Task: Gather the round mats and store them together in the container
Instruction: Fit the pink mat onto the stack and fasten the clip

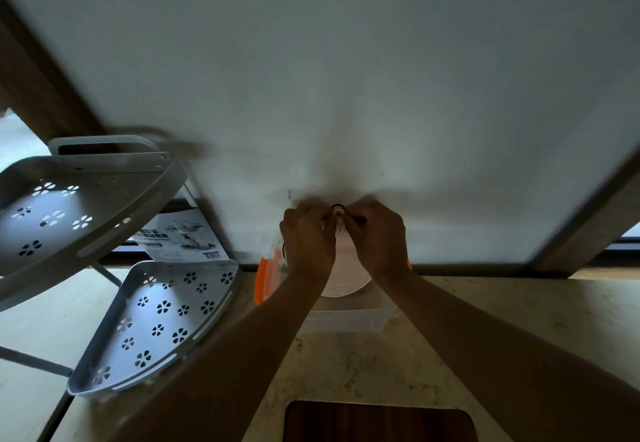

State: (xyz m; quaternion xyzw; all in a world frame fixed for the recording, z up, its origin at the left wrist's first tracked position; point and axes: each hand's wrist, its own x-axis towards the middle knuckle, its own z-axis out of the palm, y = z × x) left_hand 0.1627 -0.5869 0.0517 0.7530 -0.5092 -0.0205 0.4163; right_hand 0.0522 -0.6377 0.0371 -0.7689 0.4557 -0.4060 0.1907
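My left hand point(308, 240) and my right hand point(377, 237) are raised together against the white wall. Their fingers pinch around a small black ring point(337, 206) at the top of a pale round mat point(346, 280). The mat hangs down between my wrists, and most of it is hidden behind my hands. Below it, on the counter against the wall, stands a clear plastic container point(346, 320). Orange clips point(263, 278) show at the container's left side. I cannot tell whether more than one mat hangs there.
A white corner rack stands at the left with two perforated shelves, an upper one point(69, 206) and a lower one point(156, 323). A printed card point(180, 237) leans behind it. A dark wooden board point(377, 422) lies at the counter's near edge. The marbled counter point(502, 320) extends to the right.
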